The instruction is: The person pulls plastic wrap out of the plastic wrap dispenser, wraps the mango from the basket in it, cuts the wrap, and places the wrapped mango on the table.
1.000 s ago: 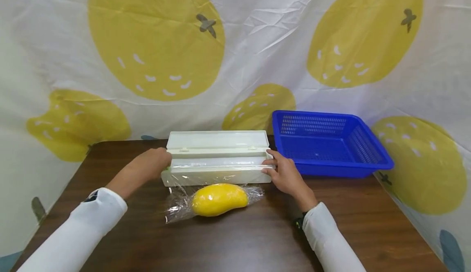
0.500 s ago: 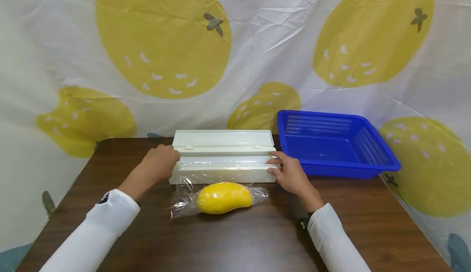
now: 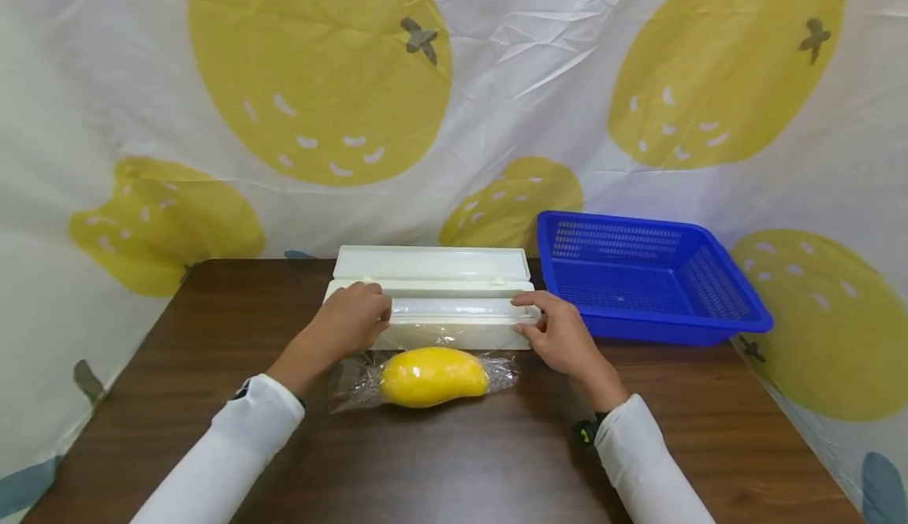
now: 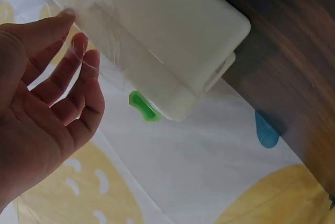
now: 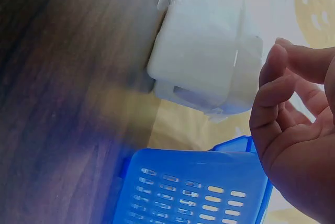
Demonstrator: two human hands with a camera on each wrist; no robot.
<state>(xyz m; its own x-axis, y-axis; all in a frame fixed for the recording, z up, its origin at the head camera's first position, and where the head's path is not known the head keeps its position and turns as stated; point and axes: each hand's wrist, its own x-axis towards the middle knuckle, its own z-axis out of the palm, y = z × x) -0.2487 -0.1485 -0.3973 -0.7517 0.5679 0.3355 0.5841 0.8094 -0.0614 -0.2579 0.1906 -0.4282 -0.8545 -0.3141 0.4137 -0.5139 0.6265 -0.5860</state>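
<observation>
A yellow mango (image 3: 434, 377) lies in clear cling film on the table, in front of a white cling film box (image 3: 454, 338) with its lid raised. A pale roll (image 3: 450, 308) shows inside. My left hand (image 3: 355, 316) is over the left part of the box; its thumb and fingers pinch loose cling film (image 4: 99, 20) in the left wrist view. The box's left end carries a green piece (image 4: 144, 106). At the right end my right hand (image 3: 559, 333) has curled fingers, thumb and fingertips close together; they appear to pinch the film's edge, hard to see.
A blue perforated basket (image 3: 649, 323) stands at the right, close beside the box and the right hand. The brown wooden table (image 3: 454, 469) extends toward the front. Behind it hangs a white cloth (image 3: 525, 75) with yellow fruit prints.
My left hand has moved right, from the box's left end to above its left part. The right hand stays at the right end. The view has shifted slightly.
</observation>
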